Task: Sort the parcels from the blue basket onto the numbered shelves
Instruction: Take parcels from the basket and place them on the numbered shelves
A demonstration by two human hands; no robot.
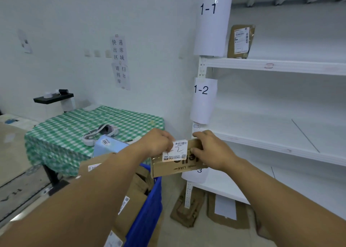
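A small brown cardboard parcel (177, 167) is held in the air in front of the shelf post, its white label handwritten "1-2". My left hand (158, 142) grips its left end and my right hand (211, 151) grips its right end. Below them stands the blue basket (148, 216), filled with several brown parcels and a light blue one (110, 145). The white shelves (280, 67) rise on the right, with paper tags "1-1" (208, 8) and "1-2" (201, 90) on the post. One brown parcel (240, 41) stands on shelf 1-1. Shelf 1-2 (271, 134) holds nothing.
A table with a green checked cloth (74, 126) stands left of the basket, a white headset (101, 134) on it. Flattened brown packages (189, 207) lie on the floor under the lowest shelf. Paper notices hang on the wall behind.
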